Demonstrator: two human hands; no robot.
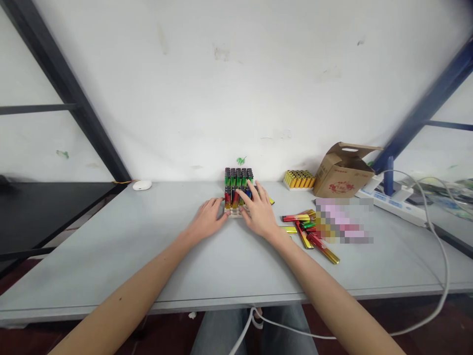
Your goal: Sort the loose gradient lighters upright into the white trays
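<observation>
Lighters, multicoloured and upright in a pale tray (238, 190), are set at the far middle of the grey counter (148, 256). The tray is flanked by both hands: the left hand (209, 219) rests open beside it, the right hand (258, 212) is spread loosely against the lighters. Loose red-and-gold lighters (308, 231) lie just right.

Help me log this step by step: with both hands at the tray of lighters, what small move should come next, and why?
Probably the right hand should press the lighter under its fingertips down into the tray of lighters while the left hand braces the tray's side. The front row looks partly filled, and loose lighters lie to the right.
</observation>
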